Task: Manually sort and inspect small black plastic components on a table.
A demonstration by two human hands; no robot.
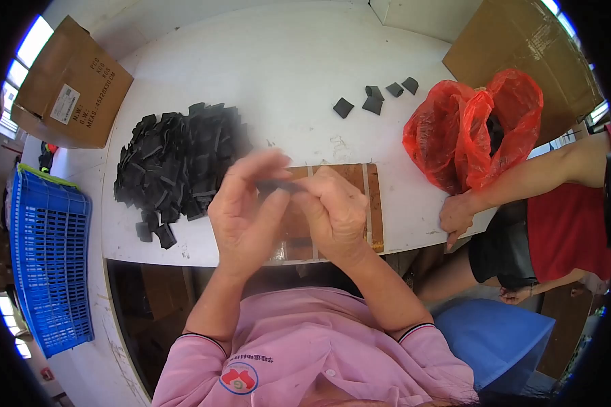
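Note:
Both my hands meet above a brown board point(355, 234) at the table's near edge. Between them is a small black fabric piece point(276, 184), partly hidden and blurred. My left hand point(241, 210) pinches it from the left, its upper fingers raised and smeared by motion. From the right, my right hand point(336, 214) grips it with thumb and curled fingers. A large heap of black fabric pieces point(159, 159) lies left of my hands. Beyond the board, to the right, are several loose black pieces point(343, 107), some folded into small loops.
An open red plastic bag point(448, 129) stands at the right, beside a cardboard box point(516, 47). A co-worker's hand point(459, 214) rests at the table's right edge. Another cardboard box point(78, 85) and a blue plastic basket point(51, 258) are at the left.

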